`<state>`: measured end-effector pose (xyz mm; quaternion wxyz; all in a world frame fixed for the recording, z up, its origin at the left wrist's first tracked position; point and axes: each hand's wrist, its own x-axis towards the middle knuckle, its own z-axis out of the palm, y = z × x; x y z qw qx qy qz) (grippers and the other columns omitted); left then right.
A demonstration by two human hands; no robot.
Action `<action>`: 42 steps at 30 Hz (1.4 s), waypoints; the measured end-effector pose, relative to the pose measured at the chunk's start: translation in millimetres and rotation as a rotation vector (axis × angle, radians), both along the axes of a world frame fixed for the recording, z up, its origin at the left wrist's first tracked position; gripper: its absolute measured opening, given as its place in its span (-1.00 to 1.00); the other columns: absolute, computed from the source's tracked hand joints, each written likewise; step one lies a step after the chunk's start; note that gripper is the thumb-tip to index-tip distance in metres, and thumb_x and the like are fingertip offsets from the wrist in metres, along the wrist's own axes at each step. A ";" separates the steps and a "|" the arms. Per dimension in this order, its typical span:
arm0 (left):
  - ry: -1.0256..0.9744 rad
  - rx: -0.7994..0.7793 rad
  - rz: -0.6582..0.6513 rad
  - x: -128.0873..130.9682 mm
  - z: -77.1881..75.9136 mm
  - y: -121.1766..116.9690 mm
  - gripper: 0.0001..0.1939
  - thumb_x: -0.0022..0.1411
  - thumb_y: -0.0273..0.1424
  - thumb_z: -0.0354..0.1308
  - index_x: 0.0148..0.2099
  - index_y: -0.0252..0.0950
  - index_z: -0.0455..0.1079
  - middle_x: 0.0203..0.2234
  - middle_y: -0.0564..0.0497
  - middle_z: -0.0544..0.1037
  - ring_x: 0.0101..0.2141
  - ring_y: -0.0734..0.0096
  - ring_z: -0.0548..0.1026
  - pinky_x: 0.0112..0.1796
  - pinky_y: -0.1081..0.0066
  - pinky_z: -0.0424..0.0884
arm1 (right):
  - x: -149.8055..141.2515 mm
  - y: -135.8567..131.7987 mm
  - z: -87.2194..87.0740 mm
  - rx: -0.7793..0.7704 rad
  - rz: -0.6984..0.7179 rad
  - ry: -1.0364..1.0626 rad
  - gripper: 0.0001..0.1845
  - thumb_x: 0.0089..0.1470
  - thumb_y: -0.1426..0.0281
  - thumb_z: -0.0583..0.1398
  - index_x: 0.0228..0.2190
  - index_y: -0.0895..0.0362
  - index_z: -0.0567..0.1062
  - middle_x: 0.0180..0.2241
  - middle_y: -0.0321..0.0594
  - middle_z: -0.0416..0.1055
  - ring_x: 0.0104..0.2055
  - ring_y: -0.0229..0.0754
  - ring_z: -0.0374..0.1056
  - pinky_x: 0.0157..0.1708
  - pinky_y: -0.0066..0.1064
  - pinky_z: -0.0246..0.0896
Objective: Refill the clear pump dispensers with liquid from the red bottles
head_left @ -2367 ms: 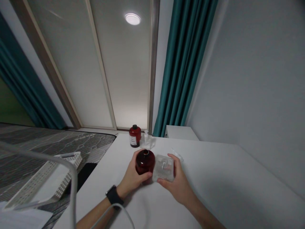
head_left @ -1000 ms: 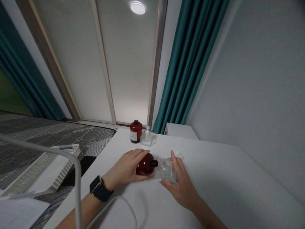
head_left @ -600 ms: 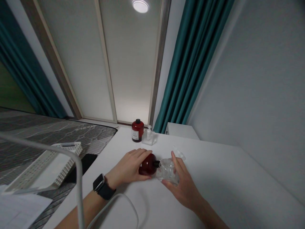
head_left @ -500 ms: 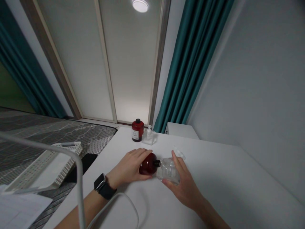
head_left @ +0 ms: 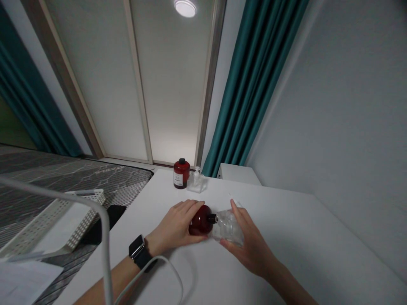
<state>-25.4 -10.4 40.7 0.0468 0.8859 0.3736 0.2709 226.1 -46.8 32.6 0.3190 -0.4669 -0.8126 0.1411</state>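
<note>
My left hand [head_left: 176, 225], with a dark watch on its wrist, is wrapped round a dark red round bottle [head_left: 200, 220] that is tipped on its side, its black neck pointing right. My right hand [head_left: 246, 239] grips a clear square glass bottle [head_left: 229, 226], tilted so that its mouth meets the red bottle's neck. Both are held just above the white table [head_left: 295, 237].
At the table's far edge stand a second red bottle with a label [head_left: 181, 173] and a small clear pump bottle [head_left: 197, 181]. A white perforated basket [head_left: 60, 220] lies on the left, beside a grey mattress. A white cable [head_left: 171, 271] loops near my left arm.
The red bottle has gone from upright to lying on its side against the clear bottle's mouth. Since then both hands have drifted slightly right and the clear bottle has tilted a little more.
</note>
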 end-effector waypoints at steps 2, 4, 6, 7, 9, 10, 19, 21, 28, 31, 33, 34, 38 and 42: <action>-0.023 -0.006 0.005 1.8 -0.6 -2.2 -0.23 0.06 -0.13 0.37 0.21 -0.24 0.13 -0.02 -0.19 0.51 -0.06 -0.02 0.52 -0.05 0.05 0.47 | 1.2 -1.2 4.0 -0.017 0.008 -0.008 0.05 0.05 0.42 0.28 0.37 0.04 -0.21 0.13 0.03 0.24 0.20 0.11 0.22 0.19 0.07 0.19; -0.052 -0.004 0.001 3.4 -2.1 -4.1 -0.24 0.06 -0.15 0.37 0.21 -0.24 0.12 -0.02 -0.18 0.50 -0.06 0.00 0.52 -0.05 0.07 0.47 | 2.1 -2.0 8.6 -0.036 0.016 -0.019 0.05 0.05 0.42 0.28 0.37 0.05 -0.21 0.13 0.04 0.23 0.20 0.10 0.21 0.19 0.08 0.18; -0.084 0.003 -0.003 5.1 -4.6 -5.5 -0.24 0.06 -0.17 0.37 0.21 -0.24 0.12 -0.02 -0.18 0.50 -0.05 0.01 0.52 -0.04 0.08 0.47 | 3.1 -2.5 13.8 -0.051 0.026 -0.030 0.05 0.05 0.42 0.28 0.37 0.05 -0.20 0.14 0.05 0.22 0.20 0.11 0.21 0.19 0.09 0.18; -0.099 0.003 -0.002 6.0 -6.1 -6.0 -0.24 0.06 -0.18 0.37 0.21 -0.24 0.11 -0.02 -0.18 0.50 -0.05 0.01 0.52 -0.04 0.08 0.47 | 3.5 -2.6 16.7 -0.057 0.032 -0.036 0.05 0.04 0.43 0.29 0.37 0.06 -0.20 0.14 0.05 0.22 0.20 0.11 0.20 0.19 0.09 0.17; -0.125 -0.003 0.014 8.0 -9.0 -6.9 -0.24 0.06 -0.18 0.37 0.21 -0.23 0.10 -0.02 -0.18 0.50 -0.05 0.01 0.52 -0.05 0.08 0.48 | 4.4 -2.4 22.8 -0.065 0.046 -0.049 0.05 0.05 0.43 0.28 0.37 0.06 -0.20 0.13 0.05 0.23 0.19 0.10 0.20 0.19 0.09 0.18; -0.136 -0.007 0.023 9.0 -10.2 -7.4 -0.23 0.06 -0.18 0.37 0.21 -0.23 0.10 -0.01 -0.19 0.49 -0.04 0.00 0.52 -0.05 0.07 0.48 | 4.8 -2.2 26.0 -0.068 0.052 -0.058 0.04 0.06 0.43 0.28 0.37 0.06 -0.20 0.13 0.05 0.23 0.19 0.10 0.21 0.18 0.09 0.19; -0.218 -0.047 0.042 12.5 -14.1 -7.5 -0.21 0.04 -0.17 0.38 0.22 -0.21 0.10 0.02 -0.19 0.48 -0.01 -0.01 0.51 -0.02 0.06 0.48 | 4.3 2.8 43.5 -0.056 0.060 -0.128 0.05 0.04 0.41 0.28 0.38 0.03 -0.18 0.09 0.01 0.29 0.13 0.08 0.28 0.12 0.06 0.27; -0.237 -0.046 0.043 12.5 -15.5 -6.8 -0.20 0.03 -0.18 0.39 0.23 -0.21 0.10 0.03 -0.19 0.48 0.00 0.00 0.51 -0.01 0.06 0.48 | 3.8 4.0 46.1 -0.052 0.058 -0.136 0.04 0.03 0.40 0.28 0.38 0.04 -0.16 0.09 0.02 0.30 0.14 0.08 0.28 0.13 0.06 0.26; -0.284 -0.039 0.064 14.9 -18.3 -8.0 -0.19 0.01 -0.23 0.40 0.22 -0.19 0.08 0.02 -0.17 0.48 0.00 0.01 0.51 -0.03 0.06 0.49 | 1.1 7.4 61.5 -0.105 0.082 -0.170 0.02 0.04 0.38 0.28 0.38 0.03 -0.13 0.09 -0.02 0.30 0.14 0.05 0.27 0.16 0.03 0.23; -0.296 -0.042 0.069 15.6 -18.0 -8.5 -0.19 0.01 -0.24 0.40 0.22 -0.20 0.08 0.02 -0.17 0.48 0.00 0.02 0.51 -0.02 0.06 0.49 | 1.2 9.0 65.5 -0.127 0.090 -0.180 0.00 0.06 0.36 0.28 0.37 0.03 -0.12 0.11 -0.02 0.28 0.17 0.04 0.25 0.18 0.02 0.21; -0.304 -0.045 0.073 15.9 -17.8 -8.4 -0.19 0.01 -0.24 0.41 0.21 -0.20 0.08 0.02 -0.17 0.48 0.00 0.02 0.51 -0.02 0.06 0.49 | 1.5 10.2 66.9 -0.134 0.095 -0.182 0.00 0.07 0.36 0.28 0.37 0.04 -0.12 0.12 -0.02 0.27 0.17 0.04 0.24 0.19 0.01 0.19; -0.310 -0.046 0.074 16.0 -17.8 -8.4 -0.19 0.01 -0.24 0.40 0.21 -0.21 0.09 0.02 -0.17 0.48 0.00 0.02 0.51 -0.02 0.06 0.49 | 1.6 10.8 67.5 -0.135 0.097 -0.183 0.00 0.07 0.36 0.28 0.37 0.04 -0.12 0.12 -0.02 0.27 0.17 0.04 0.24 0.19 0.01 0.19; -0.338 -0.060 0.081 16.8 -17.8 -8.9 -0.22 0.01 -0.25 0.39 0.21 -0.20 0.12 0.01 -0.15 0.49 -0.01 0.04 0.52 -0.02 0.08 0.50 | 1.2 12.8 71.2 -0.132 0.110 -0.194 0.01 0.06 0.35 0.28 0.38 0.01 -0.12 0.11 -0.04 0.28 0.15 0.04 0.26 0.17 0.00 0.22; -0.362 -0.059 0.100 17.7 -18.4 -9.2 -0.22 0.00 -0.24 0.40 0.20 -0.21 0.13 0.01 -0.14 0.50 -0.02 0.05 0.52 -0.02 0.10 0.50 | 0.1 14.3 76.2 -0.135 0.116 -0.205 0.02 0.06 0.35 0.29 0.38 0.00 -0.13 0.09 -0.04 0.29 0.12 0.03 0.28 0.15 -0.02 0.23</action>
